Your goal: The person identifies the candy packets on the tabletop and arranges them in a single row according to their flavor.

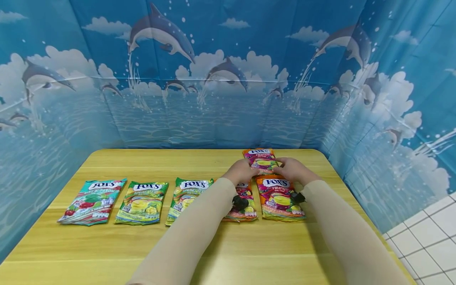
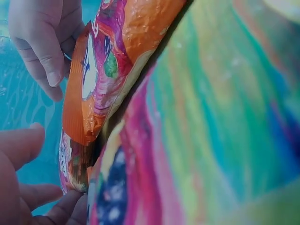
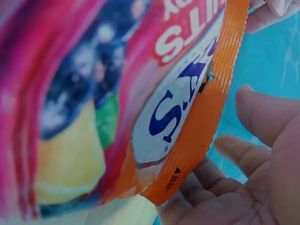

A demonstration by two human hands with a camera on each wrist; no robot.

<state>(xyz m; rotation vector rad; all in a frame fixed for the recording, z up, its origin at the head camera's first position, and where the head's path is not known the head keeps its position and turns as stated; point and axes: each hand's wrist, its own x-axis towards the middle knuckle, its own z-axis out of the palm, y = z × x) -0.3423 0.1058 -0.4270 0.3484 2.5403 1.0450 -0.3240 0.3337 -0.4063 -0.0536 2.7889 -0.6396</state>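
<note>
At the back right of the table lies a Fox's fruits candy bag (image 1: pixel 261 157), orange and purple. My left hand (image 1: pixel 239 171) is at its lower left edge, and my right hand (image 1: pixel 293 170) at its right edge. In the left wrist view the left fingertips (image 2: pixel 51 197) touch the far bag (image 2: pixel 68 164), the thumb held apart. The right wrist view has the right hand (image 3: pixel 262 183) with thumb spread and some fingers hidden behind an orange bag edge (image 3: pixel 206 126). Below the hands lie two more fruits bags, one (image 1: pixel 279 198) on the right, the other (image 1: pixel 246 202) partly covered by the left forearm.
Further left on the wooden table (image 1: pixel 107 253) lie two green spring tea bags, one (image 1: pixel 142 204) fully visible and one (image 1: pixel 187 194) partly behind the left sleeve. A teal blossom candy bag (image 1: pixel 93 202) is leftmost. A dolphin-print curtain (image 1: pixel 213 111) hangs behind the table.
</note>
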